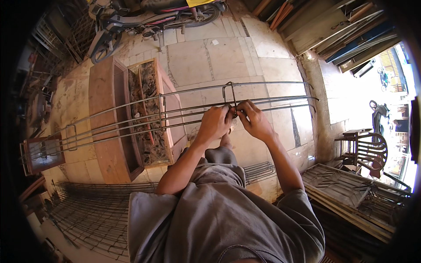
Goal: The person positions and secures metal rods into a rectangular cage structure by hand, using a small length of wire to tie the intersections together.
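A long cage of thin steel rods (193, 89) stretches from the far left to the right in front of me, held in shape by bent stirrups. Both hands meet at the lower corner of one rectangular stirrup (233, 92). My left hand (215, 123) is closed, its thumb and fingertips pinched against the rod there. Facing it, my right hand (255, 123) pinches at the same crossing. Whatever small piece lies between the fingertips is hidden. Another stirrup (161, 115) sits further left on the rods.
Under the rods stands a wooden box frame (165, 83) with dark scraps inside, beside a wooden cabinet (101, 118). More steel cages (96, 206) lie at lower left. A motorbike (153, 19) is parked at the back; a wooden chair (370, 151) and metal grilles (337, 182) are at right.
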Available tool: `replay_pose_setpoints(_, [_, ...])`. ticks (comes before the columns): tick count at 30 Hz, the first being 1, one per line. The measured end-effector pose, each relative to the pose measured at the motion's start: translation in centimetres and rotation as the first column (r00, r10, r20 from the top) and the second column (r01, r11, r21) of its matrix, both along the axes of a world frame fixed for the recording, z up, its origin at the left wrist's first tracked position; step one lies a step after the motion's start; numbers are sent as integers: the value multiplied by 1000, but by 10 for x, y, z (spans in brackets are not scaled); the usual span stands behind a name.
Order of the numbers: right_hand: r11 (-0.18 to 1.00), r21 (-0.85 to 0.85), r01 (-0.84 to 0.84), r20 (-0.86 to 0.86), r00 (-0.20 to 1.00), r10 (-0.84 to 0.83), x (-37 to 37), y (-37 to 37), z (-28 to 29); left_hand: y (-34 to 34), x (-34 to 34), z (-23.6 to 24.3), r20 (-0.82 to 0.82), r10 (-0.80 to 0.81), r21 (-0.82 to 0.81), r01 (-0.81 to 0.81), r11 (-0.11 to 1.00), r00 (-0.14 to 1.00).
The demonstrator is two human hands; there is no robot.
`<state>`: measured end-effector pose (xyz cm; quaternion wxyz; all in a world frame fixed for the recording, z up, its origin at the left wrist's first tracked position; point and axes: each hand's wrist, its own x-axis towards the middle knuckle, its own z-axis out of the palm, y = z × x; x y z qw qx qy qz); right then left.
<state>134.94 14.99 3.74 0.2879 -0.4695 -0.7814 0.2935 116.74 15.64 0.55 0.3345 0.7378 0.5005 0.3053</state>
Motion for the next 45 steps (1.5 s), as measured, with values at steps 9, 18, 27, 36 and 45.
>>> replay_pose_setpoints(9, [972,205,118,149,977,-150,-7,-21,-23,6,4,12,41,42,-46,-40,998,998])
replay_pose_setpoints(18, [815,297,498,-93,864,-494,-49,-54,-64,19,3,14,93,-18,-103,28,994,995])
replay_pose_setpoints(27, [740,240,628,-157,778,-609,-115,-68,-79,11,13,30,-53,-32,-46,30,998,998])
replay_pose_setpoints(36, [856,71,513,65,854,-517,-124,-69,-77,-6,12,38,-95,-125,61,132,989,988])
replay_pose_setpoints(45, [608,-84,790,-234,577,-782,10,-112,-71,1,-2,26,-56,-149,25,150,988,987])
